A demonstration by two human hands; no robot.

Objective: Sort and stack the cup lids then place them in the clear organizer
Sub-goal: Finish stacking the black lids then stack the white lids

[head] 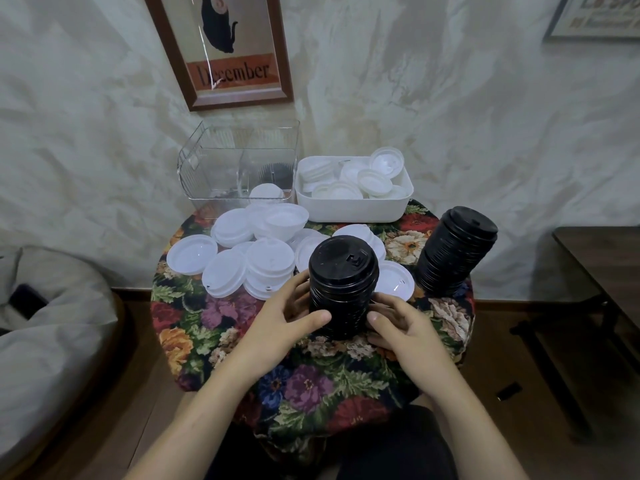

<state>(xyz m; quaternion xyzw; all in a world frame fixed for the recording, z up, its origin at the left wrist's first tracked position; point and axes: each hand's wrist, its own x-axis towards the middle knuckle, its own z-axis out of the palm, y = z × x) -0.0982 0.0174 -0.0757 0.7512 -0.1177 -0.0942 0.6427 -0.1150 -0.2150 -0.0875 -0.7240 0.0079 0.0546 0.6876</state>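
A tall stack of black lids (341, 285) stands upright at the middle of the round table. My left hand (289, 315) grips its left side and my right hand (398, 322) grips its right side, near the base. A second stack of black lids (453, 251) stands tilted at the right. Several loose white lids (249, 251) lie scattered behind the held stack. The clear organizer (239, 164) stands at the back left against the wall, with a white lid stack and something dark inside.
A white bin (353, 202) with several white lids sits at the back right beside the organizer. The table wears a floral cloth (311, 386). A grey cushion (52, 327) lies at the left, a dark wooden table (602, 265) at the right.
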